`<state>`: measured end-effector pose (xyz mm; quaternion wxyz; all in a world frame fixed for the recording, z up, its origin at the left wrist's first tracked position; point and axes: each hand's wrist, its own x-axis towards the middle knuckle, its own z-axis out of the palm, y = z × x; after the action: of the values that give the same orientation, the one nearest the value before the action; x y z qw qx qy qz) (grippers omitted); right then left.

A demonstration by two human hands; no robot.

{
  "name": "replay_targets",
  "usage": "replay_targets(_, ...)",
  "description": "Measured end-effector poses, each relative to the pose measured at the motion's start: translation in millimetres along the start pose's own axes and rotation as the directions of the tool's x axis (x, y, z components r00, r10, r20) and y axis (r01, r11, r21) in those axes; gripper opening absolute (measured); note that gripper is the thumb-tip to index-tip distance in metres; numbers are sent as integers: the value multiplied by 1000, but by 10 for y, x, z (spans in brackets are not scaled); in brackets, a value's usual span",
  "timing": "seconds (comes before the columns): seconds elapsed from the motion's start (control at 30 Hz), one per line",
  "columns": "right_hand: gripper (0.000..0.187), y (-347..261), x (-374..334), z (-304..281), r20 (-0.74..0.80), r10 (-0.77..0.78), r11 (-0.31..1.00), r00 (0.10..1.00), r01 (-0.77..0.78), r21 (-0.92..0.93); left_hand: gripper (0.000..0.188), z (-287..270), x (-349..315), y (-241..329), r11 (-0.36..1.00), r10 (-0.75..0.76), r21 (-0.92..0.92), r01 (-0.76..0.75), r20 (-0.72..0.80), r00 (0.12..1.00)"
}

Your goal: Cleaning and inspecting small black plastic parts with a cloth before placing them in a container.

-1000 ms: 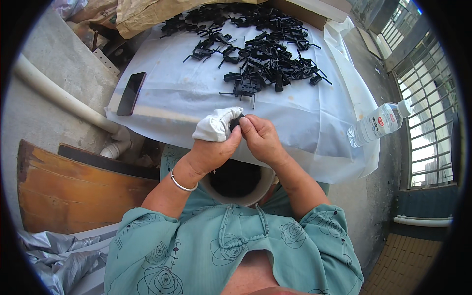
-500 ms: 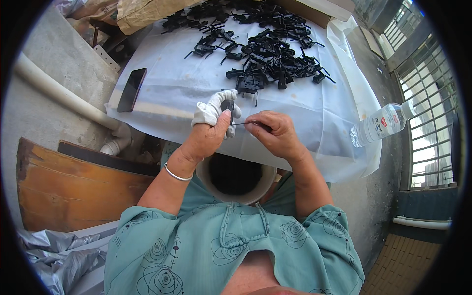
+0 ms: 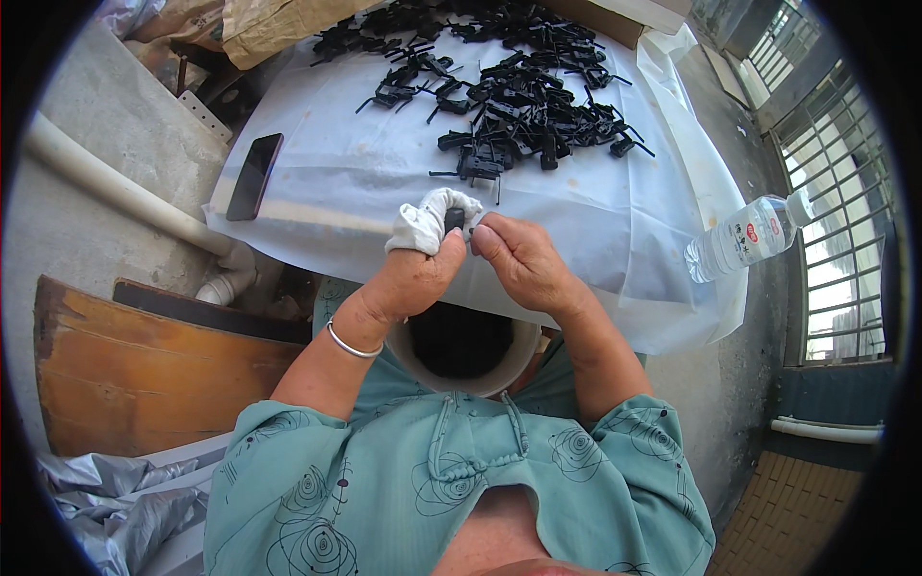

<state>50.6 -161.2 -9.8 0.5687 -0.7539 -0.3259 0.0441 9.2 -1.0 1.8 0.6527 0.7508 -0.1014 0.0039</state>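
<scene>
My left hand (image 3: 427,240), its fingers in white glove cloth and its thumb bare, is closed around a small black plastic part (image 3: 454,220). Right beside that part, my right hand (image 3: 521,254) is bare and closed in a pinch, its fingertips meeting the left hand's. Whatever the right fingers grip is hidden behind them. Beyond both hands lies a pile of similar black plastic parts (image 3: 528,110) with thin rods sticking out, on a table covered in white sheeting (image 3: 327,178). Below my hands, a pale bucket (image 3: 523,355) with a dark inside stands between my legs.
A dark phone (image 3: 255,178) lies at the table's left side, and a clear water bottle (image 3: 735,242) rests near its right edge. Cardboard (image 3: 610,21) borders the pile at the back. A pale pipe (image 3: 120,182) and a wooden board (image 3: 163,370) are at left.
My right hand has moved in against the left; the thin dark strand that stretched between them no longer shows. The left hand has shifted slightly right and turned.
</scene>
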Motion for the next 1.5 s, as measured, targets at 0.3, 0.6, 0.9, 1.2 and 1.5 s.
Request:
replay_targets(0.3, 22, 46, 18, 221, 48, 132, 979, 990, -137, 151, 21, 38, -77, -64, 871, 271, 447, -205, -88, 958)
replay_targets(0.6, 16, 375, 444, -73, -237, -102, 774, 966, -72, -628, 36, -233, -55, -42, 784, 199, 582, -217, 96, 975)
replay_targets(0.9, 17, 248, 250, -76, -219, 17, 923, 976, -99, -371, 28, -74, 193, -291, 990, 70, 133, -39, -231, 971)
replay_targets(1.2, 11, -41, 75, 20, -95, -168, 977, 981, 153, -149, 23, -8, 167, -254, 984, -49, -179, 16, -184, 982)
replay_targets(1.5, 18, 78, 109, 10, -158, 167, 973, 973, -137, 183, 23, 18, 48, -152, 990, -7, -144, -3, -66, 998)
